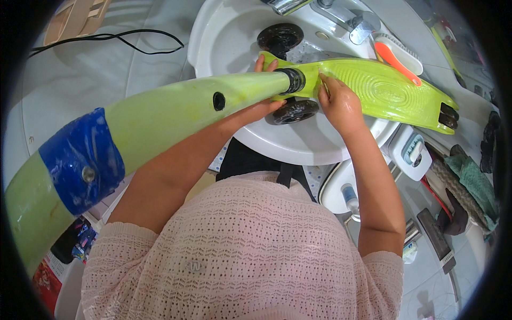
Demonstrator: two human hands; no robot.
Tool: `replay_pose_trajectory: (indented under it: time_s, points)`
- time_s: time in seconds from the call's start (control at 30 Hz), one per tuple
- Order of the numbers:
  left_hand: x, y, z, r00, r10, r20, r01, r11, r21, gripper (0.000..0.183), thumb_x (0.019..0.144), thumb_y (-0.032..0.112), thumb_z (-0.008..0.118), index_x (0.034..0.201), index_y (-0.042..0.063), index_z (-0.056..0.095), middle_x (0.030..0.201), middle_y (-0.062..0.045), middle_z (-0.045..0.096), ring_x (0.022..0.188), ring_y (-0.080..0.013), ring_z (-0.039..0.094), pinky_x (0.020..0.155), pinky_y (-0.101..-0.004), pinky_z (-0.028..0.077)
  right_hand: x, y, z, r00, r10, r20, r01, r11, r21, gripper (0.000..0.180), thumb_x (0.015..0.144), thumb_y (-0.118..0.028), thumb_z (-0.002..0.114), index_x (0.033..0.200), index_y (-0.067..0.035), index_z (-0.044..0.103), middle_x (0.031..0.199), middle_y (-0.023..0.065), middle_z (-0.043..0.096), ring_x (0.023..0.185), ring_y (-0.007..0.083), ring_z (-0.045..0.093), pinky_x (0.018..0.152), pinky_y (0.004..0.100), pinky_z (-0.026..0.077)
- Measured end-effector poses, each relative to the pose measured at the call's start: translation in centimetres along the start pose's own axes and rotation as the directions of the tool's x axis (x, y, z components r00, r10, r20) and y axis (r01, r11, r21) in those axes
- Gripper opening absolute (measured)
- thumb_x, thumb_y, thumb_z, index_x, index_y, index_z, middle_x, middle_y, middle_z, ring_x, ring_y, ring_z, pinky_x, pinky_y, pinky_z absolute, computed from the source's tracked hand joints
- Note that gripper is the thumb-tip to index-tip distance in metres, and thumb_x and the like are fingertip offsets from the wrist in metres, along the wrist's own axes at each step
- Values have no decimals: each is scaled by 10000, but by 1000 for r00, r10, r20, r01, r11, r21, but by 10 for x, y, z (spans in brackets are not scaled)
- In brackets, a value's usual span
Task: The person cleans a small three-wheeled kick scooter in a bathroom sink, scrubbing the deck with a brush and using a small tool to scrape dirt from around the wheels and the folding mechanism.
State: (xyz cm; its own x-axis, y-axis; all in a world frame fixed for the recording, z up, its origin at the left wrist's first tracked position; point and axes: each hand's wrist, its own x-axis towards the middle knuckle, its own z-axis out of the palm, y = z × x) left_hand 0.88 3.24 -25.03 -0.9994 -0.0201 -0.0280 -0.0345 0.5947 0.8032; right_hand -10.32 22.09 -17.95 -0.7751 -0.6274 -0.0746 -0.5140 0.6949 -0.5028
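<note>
A lime-green kick scooter lies across the white washbasin (220,44), its wet deck (360,86) reaching past the right rim. The pale green steering column (172,104) rises towards the lower left, wrapped in blue tape (84,160). A black collar (295,81) joins the column to the front end. One front wheel (280,38) is inside the bowl; the other front wheel (296,111) is near the basin's front. My left hand (266,109) grips the front end from below, partly hidden by the column. My right hand (341,102) has curled fingers touching the deck's front edge; anything pinched there is hidden.
A chrome faucet (364,26) stands behind the basin. A white brush (400,54) and orange handle (398,64) lie by the deck. To the right are a toilet (334,196) and hanging cloths (472,180). A black cable (116,37) runs along the left wall.
</note>
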Motion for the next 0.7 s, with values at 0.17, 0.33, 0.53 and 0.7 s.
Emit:
replay_pose_trajectory:
  time_s: [0.17,0.33,0.53,0.7]
  points:
    - [0,-1,1,1000,-27,-3,27,998,51,867,668,164,746,1359,16,243,1423,-261,-9,1317,-376,132,1072,-366,211,1,12,15,969,245,20,-241,930,279,190,840,-130,515,969,-46,626,889,170,608,772,341,578,686,381,466]
    - [1,1,0,1000,-22,-10,22,1000,-2,865,674,176,743,1359,12,242,1418,-273,-8,1323,-391,98,1076,-379,194,-6,12,32,977,152,-150,-99,945,311,262,813,-95,536,1061,-89,620,905,141,576,829,322,561,725,373,463]
    - [0,2,-1,999,44,3,-44,982,183,887,682,186,738,1369,0,208,1416,-279,-12,1319,-391,120,1073,-363,202,-9,1,11,999,5,-54,-18,971,-240,442,726,-92,586,1163,-162,578,899,83,547,850,260,534,715,370,436]
    - [2,6,-5,999,35,4,-35,992,120,907,683,197,736,1373,-15,187,1415,-286,-26,1319,-395,128,1071,-361,198,-15,8,19,995,-88,-50,61,917,-395,489,714,-90,571,1199,-153,543,854,63,532,832,241,519,697,367,413]
